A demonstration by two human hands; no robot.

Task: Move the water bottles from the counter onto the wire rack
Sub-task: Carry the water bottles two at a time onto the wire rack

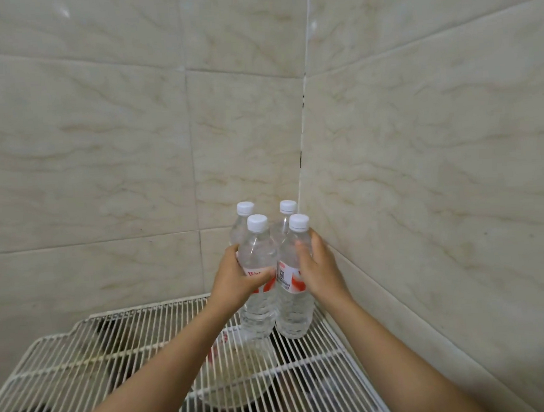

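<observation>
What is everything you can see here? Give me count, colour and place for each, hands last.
front water bottles: two, clear with white caps and red-and-white labels, upright at the wire rack's back right corner
back water bottles: two, clear with white caps, directly behind the front pair, against the wall corner
wire rack: one, white, across the bottom of the view
pale bowl: one, whitish, under the rack, seen through the wires
tiled walls: two, beige with marbled veins, meeting in a corner behind the bottles
left hand: one, gripping a front bottle at its label
right hand: one, gripping the other front bottle
</observation>
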